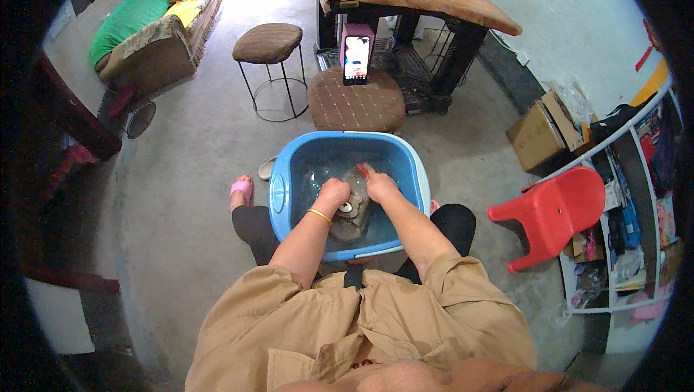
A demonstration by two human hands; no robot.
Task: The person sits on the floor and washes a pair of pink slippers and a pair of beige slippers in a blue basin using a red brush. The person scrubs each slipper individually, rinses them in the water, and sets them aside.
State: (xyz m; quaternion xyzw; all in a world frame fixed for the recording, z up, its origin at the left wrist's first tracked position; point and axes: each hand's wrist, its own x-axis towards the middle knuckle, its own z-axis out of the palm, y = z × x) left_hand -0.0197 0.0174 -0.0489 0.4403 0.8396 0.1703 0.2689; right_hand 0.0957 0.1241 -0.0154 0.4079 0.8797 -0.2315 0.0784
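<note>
Before me stands a blue plastic basin with water in it. My left hand is closed on a wet grey-brown fabric item, which has a round white eye-like patch with a dark centre. Whether it is a slipper or a plush toy I cannot tell. Just to the right, my right hand grips a small red object, possibly a brush, over the far part of the item. The fingers hide most of the red object. A gold-coloured bracelet circles my left wrist.
Beyond the basin, a padded brown stool bears a lit phone leaning on a pink box. Another stool stands left of it. Behind is a wooden table. At right are a red plastic chair and cardboard box.
</note>
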